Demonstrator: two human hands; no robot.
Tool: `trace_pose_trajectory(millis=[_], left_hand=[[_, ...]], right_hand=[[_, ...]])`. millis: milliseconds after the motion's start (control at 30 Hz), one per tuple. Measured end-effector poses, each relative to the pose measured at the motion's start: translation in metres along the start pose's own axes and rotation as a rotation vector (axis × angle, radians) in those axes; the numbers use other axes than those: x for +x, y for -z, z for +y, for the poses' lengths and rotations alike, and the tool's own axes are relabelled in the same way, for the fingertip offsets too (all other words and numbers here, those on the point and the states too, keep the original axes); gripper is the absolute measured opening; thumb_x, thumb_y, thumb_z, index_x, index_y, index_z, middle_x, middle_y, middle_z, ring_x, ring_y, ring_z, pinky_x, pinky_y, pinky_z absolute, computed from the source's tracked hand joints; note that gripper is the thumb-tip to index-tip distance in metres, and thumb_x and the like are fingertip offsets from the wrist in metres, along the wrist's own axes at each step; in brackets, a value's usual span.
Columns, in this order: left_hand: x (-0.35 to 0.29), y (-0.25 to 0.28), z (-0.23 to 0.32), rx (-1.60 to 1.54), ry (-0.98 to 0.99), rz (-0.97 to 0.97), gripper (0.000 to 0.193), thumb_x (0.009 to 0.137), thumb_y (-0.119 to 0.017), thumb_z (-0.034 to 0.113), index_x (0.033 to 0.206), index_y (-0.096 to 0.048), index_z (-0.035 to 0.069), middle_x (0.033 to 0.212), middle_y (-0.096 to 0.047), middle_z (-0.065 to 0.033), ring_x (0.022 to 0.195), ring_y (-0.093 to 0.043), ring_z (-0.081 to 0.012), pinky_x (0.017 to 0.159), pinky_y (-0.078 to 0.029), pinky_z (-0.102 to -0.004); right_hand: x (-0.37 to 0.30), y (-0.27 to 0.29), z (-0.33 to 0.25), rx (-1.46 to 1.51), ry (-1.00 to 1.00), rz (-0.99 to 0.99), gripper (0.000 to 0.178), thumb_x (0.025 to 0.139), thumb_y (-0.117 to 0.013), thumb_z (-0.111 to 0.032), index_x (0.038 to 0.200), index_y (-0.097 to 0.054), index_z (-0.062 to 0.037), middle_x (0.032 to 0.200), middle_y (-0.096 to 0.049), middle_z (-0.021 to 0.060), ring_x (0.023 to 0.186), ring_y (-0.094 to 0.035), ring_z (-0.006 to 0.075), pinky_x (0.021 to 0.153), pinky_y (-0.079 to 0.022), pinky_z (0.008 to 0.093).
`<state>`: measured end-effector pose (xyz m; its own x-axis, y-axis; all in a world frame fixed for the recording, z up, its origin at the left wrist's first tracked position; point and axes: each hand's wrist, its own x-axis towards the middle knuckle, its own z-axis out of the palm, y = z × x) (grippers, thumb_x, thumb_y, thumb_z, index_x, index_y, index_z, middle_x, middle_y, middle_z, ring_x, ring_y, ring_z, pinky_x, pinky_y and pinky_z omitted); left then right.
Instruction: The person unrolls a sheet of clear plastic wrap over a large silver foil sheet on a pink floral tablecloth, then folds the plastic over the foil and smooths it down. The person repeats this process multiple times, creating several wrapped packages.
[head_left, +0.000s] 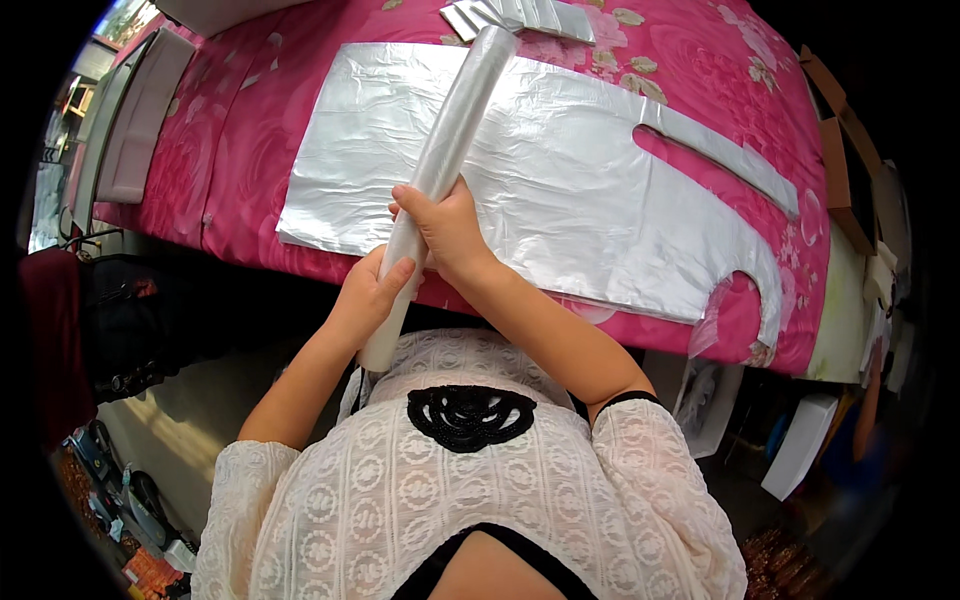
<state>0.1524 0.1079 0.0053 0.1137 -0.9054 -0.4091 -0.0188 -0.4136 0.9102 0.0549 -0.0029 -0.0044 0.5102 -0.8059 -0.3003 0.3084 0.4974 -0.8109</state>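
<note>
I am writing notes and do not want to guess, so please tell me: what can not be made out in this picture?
Head view:
Much of the fingers of the left hand and right hand: hidden behind the plastic roll.
Part of the silver sheet: covered by the roll and right hand.
Far end of the folded silver bundle: cut off by the upper edge.
Another person's arm: too blurred to tell its action.

Pink tablecloth (225,165) running wide here, big roses, pale leaves, creases down left part! Far left, pale box (150,115) at cloth's edge; second white box (215,12) cut off up top. Over right, brown cardboard box (848,185). Lower right, white panel (800,447) leaning. Down left, sunlight streaking floor (165,430), dark red cloth (52,345) hanging, jumbled clutter (135,500) below.
</note>
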Motion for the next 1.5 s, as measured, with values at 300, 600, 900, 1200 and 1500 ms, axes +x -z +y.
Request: trace_pose_trajectory(millis=[300, 600, 900, 1200, 1500], left_hand=[[-0.024, 0.013, -0.018, -0.278, 0.367, -0.350, 0.062, 0.075, -0.070, 0.050, 0.111, -0.054, 0.002, 0.076, -0.058, -0.0050, 0.063, -0.056, -0.0124, 0.057, -0.047, -0.0258], [-0.026, 0.016, -0.028, -0.246, 0.438, -0.393, 0.056, 0.076, -0.071, 0.039, 0.115, -0.054, 0.003, 0.079, -0.057, -0.0040, 0.065, -0.055, -0.0117, 0.059, -0.048, -0.0265], [-0.024, 0.018, -0.032, -0.264, 0.455, -0.403, 0.055, 0.076, -0.071, 0.038, 0.115, -0.054, 0.003, 0.080, -0.058, -0.0041, 0.066, -0.056, -0.0112, 0.059, -0.048, -0.0262], [-0.023, 0.017, -0.028, -0.192, 0.400, -0.411, 0.070, 0.069, -0.076, 0.044, 0.119, -0.051, 0.002, 0.085, -0.062, -0.0068, 0.066, -0.058, -0.0111, 0.060, -0.048, -0.0245], [-0.031, 0.066, -0.028, -0.015, 0.506, -0.696, 0.051, 0.074, -0.075, 0.022, 0.115, -0.055, -0.001, 0.095, -0.065, -0.0086, 0.090, -0.061, -0.0154, 0.083, -0.048, -0.0301]], right_hand=[[0.064, 0.103, -0.062, 0.015, 0.016, 0.109, 0.035, 0.085, -0.065, -0.013, 0.110, -0.047, 0.0031, 0.100, -0.061, 0.0129, 0.092, -0.061, 0.0188, 0.080, -0.052, 0.0314], [0.071, 0.150, -0.131, -0.668, -0.161, -0.053, 0.027, 0.087, -0.063, -0.026, 0.100, -0.065, -0.0017, 0.089, -0.063, 0.0023, 0.069, -0.055, 0.0043, 0.056, -0.043, 0.0179], [0.076, 0.144, -0.126, -0.652, -0.357, -0.323, 0.019, 0.087, -0.065, -0.022, 0.090, -0.063, -0.0032, 0.075, -0.057, -0.0014, 0.063, -0.053, 0.0039, 0.054, -0.041, 0.0168], [0.078, 0.177, -0.133, -0.641, -0.252, -0.116, 0.016, 0.084, -0.069, -0.018, 0.090, -0.064, -0.0039, 0.077, -0.059, -0.0016, 0.069, -0.053, 0.0059, 0.063, -0.044, 0.0191], [0.070, 0.328, -0.232, -0.773, -0.002, 0.387, 0.015, 0.085, -0.067, -0.017, 0.091, -0.064, -0.0035, 0.077, -0.059, -0.0015, 0.068, -0.054, 0.0071, 0.062, -0.047, 0.0206]])
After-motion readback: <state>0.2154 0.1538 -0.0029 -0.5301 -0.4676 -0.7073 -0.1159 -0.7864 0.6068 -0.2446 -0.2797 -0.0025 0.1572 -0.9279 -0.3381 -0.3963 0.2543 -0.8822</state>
